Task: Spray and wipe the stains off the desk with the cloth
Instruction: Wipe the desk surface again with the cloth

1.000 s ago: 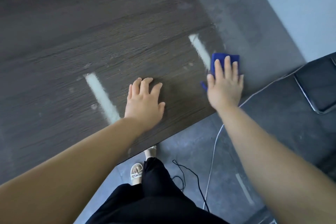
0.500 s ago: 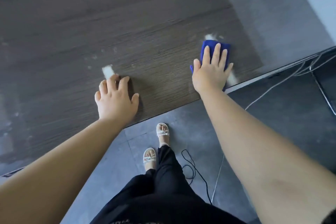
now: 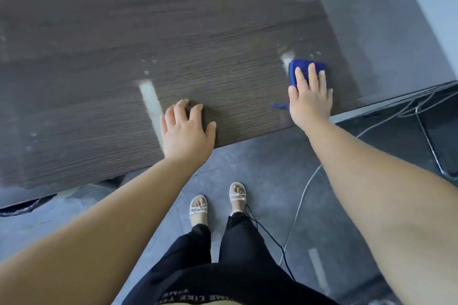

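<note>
The dark wood-grain desk (image 3: 173, 44) fills the upper part of the head view. My right hand (image 3: 309, 99) presses flat on a folded blue cloth (image 3: 303, 68) near the desk's right front edge. A short white smear (image 3: 287, 58) shows just left of the cloth. My left hand (image 3: 186, 131) rests palm down on the desk at its front edge, fingers slightly curled, holding nothing. A long white streak (image 3: 152, 104) runs down the desk just left of that hand. No spray bottle is visible.
Grey floor lies below the desk edge, where my feet in white sandals (image 3: 218, 200) stand. A white cable (image 3: 304, 190) and a thin black cord (image 3: 270, 238) trail across the floor at right. A dark metal frame (image 3: 431, 141) sits at far right.
The view has shifted and my feet show further down. My right hand stays pressed on the cloth, with more of the white smear under it gone. My left hand remains on the desk beside the long streak.
</note>
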The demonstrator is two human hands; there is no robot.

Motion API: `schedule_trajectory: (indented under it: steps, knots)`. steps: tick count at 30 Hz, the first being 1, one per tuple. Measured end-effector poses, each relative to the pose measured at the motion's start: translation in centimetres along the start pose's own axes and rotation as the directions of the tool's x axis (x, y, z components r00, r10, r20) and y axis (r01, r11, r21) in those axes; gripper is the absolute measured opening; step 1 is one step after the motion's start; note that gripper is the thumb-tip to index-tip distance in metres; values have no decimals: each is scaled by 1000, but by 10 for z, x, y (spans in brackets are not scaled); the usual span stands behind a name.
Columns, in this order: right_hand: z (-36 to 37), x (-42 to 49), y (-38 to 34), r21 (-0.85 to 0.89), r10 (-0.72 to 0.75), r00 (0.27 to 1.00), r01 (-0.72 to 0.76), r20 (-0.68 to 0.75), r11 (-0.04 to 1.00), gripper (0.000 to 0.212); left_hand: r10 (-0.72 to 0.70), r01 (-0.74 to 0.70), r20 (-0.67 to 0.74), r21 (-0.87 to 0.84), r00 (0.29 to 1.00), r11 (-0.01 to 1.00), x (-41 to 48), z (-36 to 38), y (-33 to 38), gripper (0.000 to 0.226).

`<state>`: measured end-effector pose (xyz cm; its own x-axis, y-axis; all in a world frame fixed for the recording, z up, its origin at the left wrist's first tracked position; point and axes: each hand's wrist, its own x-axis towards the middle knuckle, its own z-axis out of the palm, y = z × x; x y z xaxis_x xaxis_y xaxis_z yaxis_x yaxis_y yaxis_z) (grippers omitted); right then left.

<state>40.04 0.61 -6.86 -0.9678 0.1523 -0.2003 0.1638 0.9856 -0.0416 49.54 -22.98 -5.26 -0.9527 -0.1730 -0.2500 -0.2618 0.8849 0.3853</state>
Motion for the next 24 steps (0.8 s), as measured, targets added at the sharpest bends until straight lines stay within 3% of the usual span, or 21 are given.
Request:
schedule_trajectory:
  steps: [2, 3, 4, 6, 8, 10, 11, 13, 16, 18, 20, 22, 24]
  knots:
    - [3, 1, -29, 93, 235, 972, -234, -5, 968, 52, -9, 9, 3, 8, 1000, 1000, 0, 2, 4, 50]
    - [8, -6, -49, 107, 248, 969, -245, -15, 963, 53, -12, 12, 3, 5, 1000, 1000, 1, 3, 7, 50]
    - [15, -14, -67, 103, 170, 985, -165, -40, 981, 53, -12, 12, -4, -4, 1000, 1000, 1, 5, 12, 50]
    - [25, -37, -86, 83, -184, 977, 193, -111, 978, 53, -18, 16, -25, -73, 1000, 997, 3, 8, 24, 50]
    - [28, -50, -71, 7, -546, 833, 549, -94, 836, 52, -39, 33, -33, -161, 999, 986, 5, 8, 40, 53]
    - [24, -32, -32, -47, -680, 732, 679, -36, 733, 50, -22, 15, -33, -189, 999, 982, 7, 11, 61, 60]
    - [22, -19, -10, -58, -671, 740, 669, -39, 741, 50, 5, -10, -28, -178, 1000, 984, 7, 14, 70, 62]
    - [12, 12, 39, -72, -556, 828, 551, -74, 831, 51, 62, -60, 9, -143, 998, 988, 9, 23, 91, 65]
    - [-7, 50, 106, -38, -200, 979, 198, -44, 979, 50, 133, -129, 56, -67, 990, 989, 12, 40, 120, 59]
    - [-10, 58, 113, 8, 81, 995, -80, -60, 997, 52, 155, -155, 70, 4, 985, 988, 16, 50, 134, 53]
    - [-4, 48, 91, 17, 162, 984, -162, -74, 987, 55, 143, -147, 72, 55, 987, 988, 19, 58, 146, 57]
    - [6, 32, 70, 18, -82, 994, 84, -77, 996, 57, 119, -123, 42, 103, 992, 987, 22, 64, 154, 65]
    - [10, 17, 69, -13, -473, 879, 473, -58, 881, 56, 85, -88, 25, 137, 996, 987, 23, 68, 158, 59]
